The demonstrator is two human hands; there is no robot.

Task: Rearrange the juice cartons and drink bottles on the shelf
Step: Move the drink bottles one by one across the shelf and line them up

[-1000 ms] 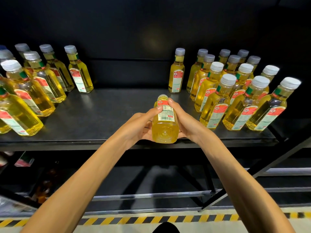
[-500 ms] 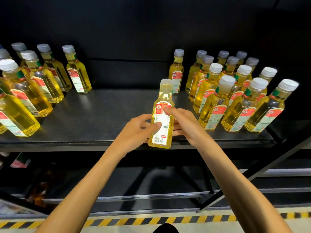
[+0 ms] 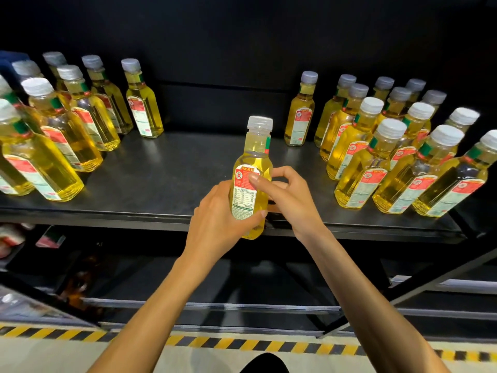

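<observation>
Yellow bottle (image 3: 257, 146): upright, cap up, held at the shelf's front edge.
Left hand (image 3: 217, 224): fingers curled round its lower body.
Right hand (image 3: 291, 201): thumb on the label (image 3: 243, 193), fingers behind, pinching.
Shelf (image 3: 166, 181): bare gap straight ahead, between left cluster (image 3: 61, 157) and right cluster (image 3: 361, 173).
Nearer side: right cluster, by the right hand.

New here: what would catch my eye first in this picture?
One yellow bottle stands out, held upright in the middle over the front edge of the dark shelf: the left hand grips its lower body and the right hand pinches it at the label. A left group and a right group of matching pale-capped bottles stand on the shelf, a gap between them.
</observation>
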